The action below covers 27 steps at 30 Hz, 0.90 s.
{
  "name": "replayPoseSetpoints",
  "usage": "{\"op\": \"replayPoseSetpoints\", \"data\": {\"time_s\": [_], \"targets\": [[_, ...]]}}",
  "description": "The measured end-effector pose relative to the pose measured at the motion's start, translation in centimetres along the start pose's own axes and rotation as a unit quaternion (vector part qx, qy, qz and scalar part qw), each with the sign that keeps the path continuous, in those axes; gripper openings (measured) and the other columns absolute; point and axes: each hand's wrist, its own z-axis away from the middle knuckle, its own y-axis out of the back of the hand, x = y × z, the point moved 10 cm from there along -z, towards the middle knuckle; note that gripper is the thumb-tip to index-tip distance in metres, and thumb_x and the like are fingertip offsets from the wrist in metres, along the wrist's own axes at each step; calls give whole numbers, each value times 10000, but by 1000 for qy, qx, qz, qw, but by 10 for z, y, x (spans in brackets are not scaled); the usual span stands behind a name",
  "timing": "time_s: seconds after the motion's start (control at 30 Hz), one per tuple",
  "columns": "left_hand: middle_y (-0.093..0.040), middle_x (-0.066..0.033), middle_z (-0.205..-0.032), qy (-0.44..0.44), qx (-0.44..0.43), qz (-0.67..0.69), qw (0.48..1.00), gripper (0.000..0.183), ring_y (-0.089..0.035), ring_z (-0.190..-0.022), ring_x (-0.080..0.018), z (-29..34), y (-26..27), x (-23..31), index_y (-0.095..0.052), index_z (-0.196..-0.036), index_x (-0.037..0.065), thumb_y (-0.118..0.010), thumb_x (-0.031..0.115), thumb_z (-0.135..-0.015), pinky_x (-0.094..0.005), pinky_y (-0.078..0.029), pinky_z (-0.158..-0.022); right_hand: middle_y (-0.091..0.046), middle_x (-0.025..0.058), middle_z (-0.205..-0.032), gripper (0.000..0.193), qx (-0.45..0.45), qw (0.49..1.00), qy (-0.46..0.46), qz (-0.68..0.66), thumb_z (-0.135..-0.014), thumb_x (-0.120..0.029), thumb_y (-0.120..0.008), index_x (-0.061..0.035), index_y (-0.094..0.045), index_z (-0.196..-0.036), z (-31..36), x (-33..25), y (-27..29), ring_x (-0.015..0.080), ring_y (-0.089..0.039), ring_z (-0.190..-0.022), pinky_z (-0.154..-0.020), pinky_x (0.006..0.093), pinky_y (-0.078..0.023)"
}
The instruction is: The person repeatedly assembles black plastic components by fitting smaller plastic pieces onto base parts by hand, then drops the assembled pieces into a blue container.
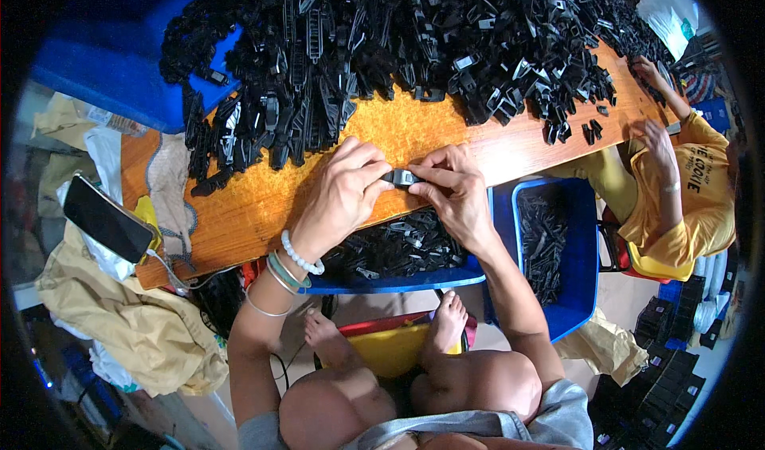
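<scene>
My knees and bare feet [382, 330] are at the bottom, and a yellow stool [394, 350] sits under my feet. Just past them is a blue bin [398, 279] with small black parts in it, tucked under the edge of the table [446, 131]. My two hands are close together over that edge. My left hand [339, 199] has bracelets on its wrist, and its fingers pinch one end of a small black clip [401, 178]. My right hand [454, 191] pinches the other end, so both hands are closed on the clip and it sits between my fingertips, just above the wood. To my right is a second blue bin [578, 259] with more black parts inside. To my left a phone [107, 219] lies at the end of the table, with a white cable [171, 271] near it and a tan cloth [127, 315] below it. Farther out on the table is a big pile of black parts [382, 44]. It covers most of the far side and spreads over a blue thing [103, 60] at the back left. At the far right another person in a yellow shirt [689, 203] sits at the table, and that person's hands [657, 135] are by the edge of the pile. I cannot tell what they hold.
</scene>
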Motion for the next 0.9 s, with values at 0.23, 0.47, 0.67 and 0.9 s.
{"op": "replayPoseSetpoints", "data": {"time_s": [0.23,0.47,0.67,0.9], "targets": [[-614,-120,-909,38,12,96,995,237,-593,-894,-275,2,15,-3,-700,-942,-36,-759,20,-720,-351,-493,-799,-642,112,-973,240,-171,982,-40,-71,-768,-89,-758,-13,-725,-993,8,3,0,275,-604,-967,-887,359,-470],[-594,-159,-1146,-79,56,-360,928,304,-562,-1048,-308,-26,38,-4,-665,-1046,7,-616,-51,-752,-402,-473,-887,-625,102,-958,146,103,970,84,201,-801,-55,-677,-24,-714,-939,-46,6,57,279,-574,-946,-841,388,-458],[-620,-164,-1091,-46,97,-264,958,256,-601,-989,-323,-11,46,-19,-639,-993,-58,-587,-99,-746,-386,-519,-832,-591,74,-1036,163,158,927,101,324,-741,-76,-732,-65,-688,-897,-68,7,22,280,-525,-993,-824,398,-404],[-680,-136,-1017,94,166,50,980,175,-678,-898,-234,35,53,-8,-694,-961,-54,-604,-133,-833,-300,-540,-775,-605,51,-914,155,176,968,-39,-174,-963,-80,-554,-48,-571,-1114,-21,37,36,77,-581,-755,-592,226,-432]]}}
